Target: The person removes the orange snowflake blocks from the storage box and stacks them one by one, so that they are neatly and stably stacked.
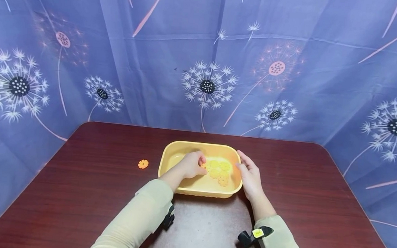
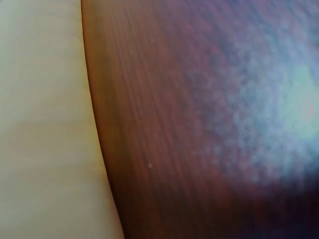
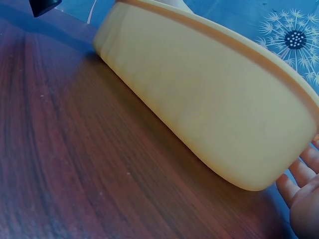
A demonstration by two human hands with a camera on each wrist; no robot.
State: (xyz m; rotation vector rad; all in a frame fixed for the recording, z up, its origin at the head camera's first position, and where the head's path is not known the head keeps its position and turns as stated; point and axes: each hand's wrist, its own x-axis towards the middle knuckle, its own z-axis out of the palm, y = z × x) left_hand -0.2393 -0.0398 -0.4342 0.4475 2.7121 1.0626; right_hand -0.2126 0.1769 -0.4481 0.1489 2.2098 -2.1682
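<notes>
A yellow plastic basin [image 1: 203, 193] sits on the table. Inside it, my left hand [image 1: 191, 165] pinches an orange notched disc [image 1: 203, 166] between thumb and fingers. Several yellow and orange notched discs [image 1: 223, 181] lie in the basin's right half, just beside those fingers. At the basin's right end, my right hand [image 1: 250, 177] holds the rim, thumb on top and fingers along the outside. The right wrist view shows the basin's outer wall [image 3: 199, 94] with the right hand's fingers [image 3: 301, 172] against its end. Only sleeve and tabletop appear in the left wrist view.
One orange notched disc [image 1: 143, 164] lies on the dark red-brown wooden table [image 1: 108, 179], left of the basin. Behind the table hangs a blue curtain [image 1: 154, 69] with a dandelion print. A black strapped device [image 1: 255, 235] is on the right sleeve.
</notes>
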